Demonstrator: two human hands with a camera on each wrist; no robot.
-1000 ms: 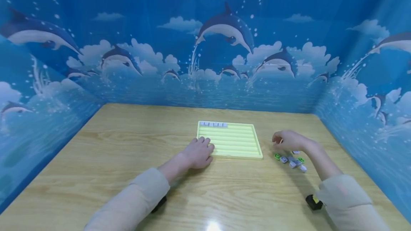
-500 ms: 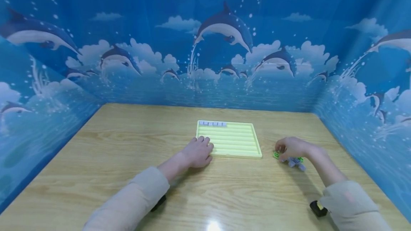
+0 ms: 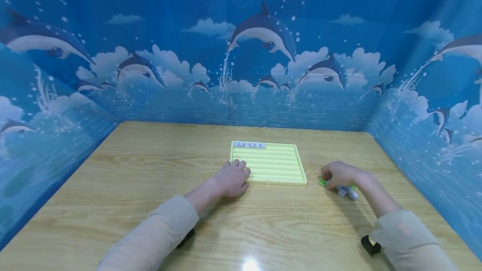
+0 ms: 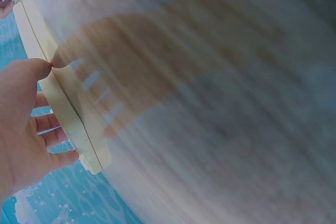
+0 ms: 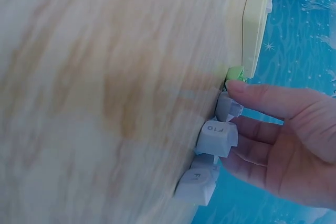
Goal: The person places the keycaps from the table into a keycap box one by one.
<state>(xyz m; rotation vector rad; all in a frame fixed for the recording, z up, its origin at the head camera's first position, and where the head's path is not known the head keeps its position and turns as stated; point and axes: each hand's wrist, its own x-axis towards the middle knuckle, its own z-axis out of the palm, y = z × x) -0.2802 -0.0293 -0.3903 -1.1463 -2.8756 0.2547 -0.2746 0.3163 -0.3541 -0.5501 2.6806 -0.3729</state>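
The left hand [image 3: 230, 180] rests loosely on the yellow tray [image 3: 276, 164]. Right of it on the bench [image 3: 241, 225] lie keycaps [image 5: 215, 137], the right hand [image 3: 342, 174] at them, grip narrow; whether it pinches one, I can't tell.

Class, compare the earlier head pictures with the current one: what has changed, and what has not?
The right hand has moved lower in the head view, reaching the loose keycaps; whether it pinches one is unclear. The left hand stays on the yellow tray, and its row of keycaps is unchanged.
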